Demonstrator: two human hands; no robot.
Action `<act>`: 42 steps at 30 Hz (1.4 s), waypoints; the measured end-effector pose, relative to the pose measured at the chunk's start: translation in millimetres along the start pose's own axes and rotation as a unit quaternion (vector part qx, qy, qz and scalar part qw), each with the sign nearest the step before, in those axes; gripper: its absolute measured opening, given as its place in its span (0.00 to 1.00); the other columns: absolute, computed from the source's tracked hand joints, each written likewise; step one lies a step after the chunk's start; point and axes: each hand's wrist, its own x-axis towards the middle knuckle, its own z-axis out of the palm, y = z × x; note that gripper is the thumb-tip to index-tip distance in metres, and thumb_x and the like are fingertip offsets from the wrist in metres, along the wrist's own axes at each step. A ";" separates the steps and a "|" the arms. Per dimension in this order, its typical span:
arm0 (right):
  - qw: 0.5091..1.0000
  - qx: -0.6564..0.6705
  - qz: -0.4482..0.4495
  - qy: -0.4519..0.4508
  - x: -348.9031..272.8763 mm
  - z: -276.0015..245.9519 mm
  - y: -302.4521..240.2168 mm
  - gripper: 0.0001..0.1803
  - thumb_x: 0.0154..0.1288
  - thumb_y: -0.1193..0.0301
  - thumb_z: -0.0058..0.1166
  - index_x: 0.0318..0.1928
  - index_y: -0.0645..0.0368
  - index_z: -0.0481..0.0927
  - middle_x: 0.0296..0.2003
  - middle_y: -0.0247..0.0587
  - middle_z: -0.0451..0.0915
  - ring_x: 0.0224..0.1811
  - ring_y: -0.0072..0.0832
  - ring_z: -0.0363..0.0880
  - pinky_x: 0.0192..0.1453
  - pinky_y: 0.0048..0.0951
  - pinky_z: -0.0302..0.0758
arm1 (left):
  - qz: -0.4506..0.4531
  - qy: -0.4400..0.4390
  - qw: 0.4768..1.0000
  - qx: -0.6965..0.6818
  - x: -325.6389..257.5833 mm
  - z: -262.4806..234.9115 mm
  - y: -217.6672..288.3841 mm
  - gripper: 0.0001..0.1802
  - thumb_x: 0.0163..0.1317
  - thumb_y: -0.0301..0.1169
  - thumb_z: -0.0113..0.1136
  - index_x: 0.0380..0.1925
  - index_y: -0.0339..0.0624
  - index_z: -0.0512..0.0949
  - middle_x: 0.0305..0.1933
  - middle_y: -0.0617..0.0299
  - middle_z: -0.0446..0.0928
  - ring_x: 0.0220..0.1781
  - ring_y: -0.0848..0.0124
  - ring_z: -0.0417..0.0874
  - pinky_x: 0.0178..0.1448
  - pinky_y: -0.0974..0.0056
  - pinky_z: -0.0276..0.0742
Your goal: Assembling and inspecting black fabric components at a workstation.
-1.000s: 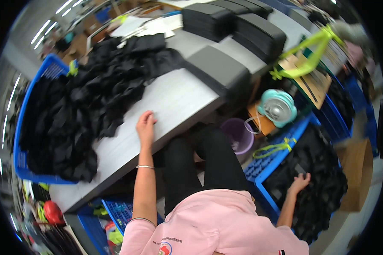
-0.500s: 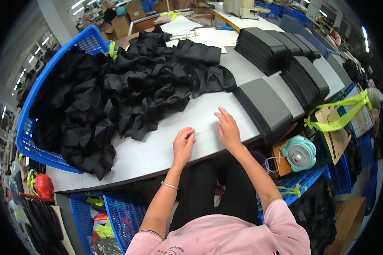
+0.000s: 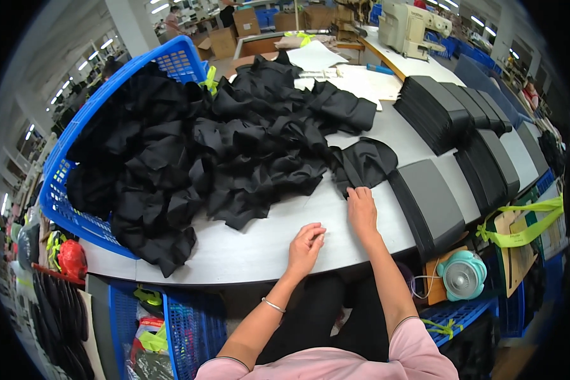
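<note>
My right hand pinches the near edge of a black cloth piece, which lies at the right end of a loose heap of black cloth. Over the pale tabletop, nearer to me, my left hand has its fingers curled in, and nothing shows in them. The heap spills out of a tilted blue plastic basket on the left. Just right of my right hand sits a neat stack of flat black and grey pieces.
More such stacks stand at the back right. A sewing machine is beyond them. A small turquoise fan sits by the table's right edge, near a yellow-green strap. Another blue basket is below the table.
My right hand has reached forward to the black cloth piece at the heap's right end and taken its edge. My left hand stays curled near the table's front. The view has shifted.
</note>
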 end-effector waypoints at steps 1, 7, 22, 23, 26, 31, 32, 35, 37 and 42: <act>0.999 0.007 -0.023 0.025 -14.8 -2.5 2.9 0.15 0.62 0.79 0.54 0.50 0.61 0.77 0.46 0.47 0.78 0.62 0.46 0.72 0.62 0.41 0.72 | 0.016 0.014 1.000 0.002 2.5 -0.8 -3.2 0.09 0.69 0.23 0.58 0.47 0.34 0.82 0.58 0.57 0.77 0.46 0.74 0.84 0.47 0.70 0.84; 0.989 0.130 -0.061 0.023 -86.4 -64.6 -4.6 0.12 0.53 0.91 0.46 0.36 0.65 0.76 0.43 0.50 0.77 0.62 0.49 0.75 0.64 0.44 0.73 | 0.141 0.149 0.971 0.120 0.9 -1.1 18.3 0.18 0.61 0.25 0.67 0.52 0.38 0.79 0.58 0.56 0.77 0.52 0.64 0.79 0.50 0.62 0.79; 0.982 0.119 -0.128 0.077 -172.3 -117.3 -79.7 0.09 0.58 0.80 0.56 0.41 0.63 0.79 0.43 0.47 0.81 0.49 0.43 0.80 0.54 0.37 0.78 | 0.296 0.034 0.898 0.323 -30.8 40.5 72.1 0.04 0.58 0.31 0.67 0.28 0.45 0.83 0.32 0.66 0.80 0.41 0.64 0.78 0.54 0.58 0.61; 0.992 0.112 -0.048 -0.020 -174.7 -110.3 -78.8 0.09 0.60 0.78 0.55 0.42 0.63 0.78 0.44 0.50 0.80 0.49 0.44 0.79 0.54 0.37 0.78 | 0.308 0.025 0.904 0.297 -39.8 44.1 87.9 0.04 0.59 0.32 0.66 0.29 0.45 0.82 0.32 0.65 0.79 0.40 0.63 0.77 0.53 0.57 0.62; 0.960 0.080 0.071 -0.259 -164.2 -115.5 -79.9 0.10 0.66 0.73 0.53 0.46 0.64 0.76 0.45 0.53 0.79 0.51 0.45 0.79 0.51 0.38 0.78 | 0.321 -0.057 0.911 0.253 -67.8 56.0 118.3 0.06 0.61 0.33 0.64 0.31 0.44 0.80 0.32 0.63 0.77 0.38 0.62 0.76 0.49 0.57 0.64; 0.959 0.269 -0.080 0.041 -153.4 -123.7 -50.0 0.10 0.68 0.70 0.51 0.45 0.62 0.77 0.44 0.51 0.78 0.51 0.40 0.79 0.49 0.38 0.77 | 0.250 -0.159 0.940 0.171 -137.8 72.9 130.9 0.05 0.64 0.31 0.63 0.32 0.43 0.79 0.34 0.61 0.79 0.37 0.62 0.78 0.45 0.59 0.67; 0.959 0.274 -0.066 0.042 -153.2 -124.5 -55.8 0.10 0.68 0.70 0.51 0.45 0.61 0.77 0.44 0.51 0.78 0.51 0.40 0.79 0.49 0.38 0.77 | 0.230 -0.167 0.948 0.145 -152.1 76.8 127.2 0.05 0.65 0.31 0.62 0.32 0.43 0.79 0.34 0.61 0.78 0.36 0.63 0.78 0.44 0.60 0.67; 0.957 0.287 -0.017 0.036 -182.4 -136.9 -51.2 0.10 0.68 0.70 0.51 0.46 0.61 0.77 0.44 0.50 0.78 0.51 0.39 0.79 0.49 0.38 0.77 | 0.193 -0.246 0.945 0.092 -183.4 81.2 121.3 0.06 0.64 0.30 0.64 0.35 0.40 0.79 0.37 0.60 0.79 0.40 0.62 0.80 0.49 0.61 0.72; 0.957 0.288 0.021 0.035 -192.3 -146.4 -52.1 0.10 0.68 0.70 0.51 0.46 0.61 0.77 0.44 0.50 0.78 0.51 0.39 0.79 0.48 0.38 0.77 | 0.200 -0.260 0.943 0.051 -186.1 81.5 123.4 0.08 0.63 0.30 0.65 0.40 0.40 0.80 0.42 0.58 0.80 0.47 0.60 0.80 0.56 0.60 0.73; 0.948 0.308 0.052 0.055 -200.7 -155.2 -70.6 0.10 0.68 0.70 0.51 0.46 0.61 0.77 0.44 0.49 0.78 0.51 0.38 0.79 0.48 0.38 0.77 | 0.223 -0.095 0.947 0.210 -141.1 70.3 125.7 0.39 0.68 0.45 0.59 0.73 0.38 0.60 0.79 0.46 0.53 0.81 0.51 0.50 0.80 0.50 0.46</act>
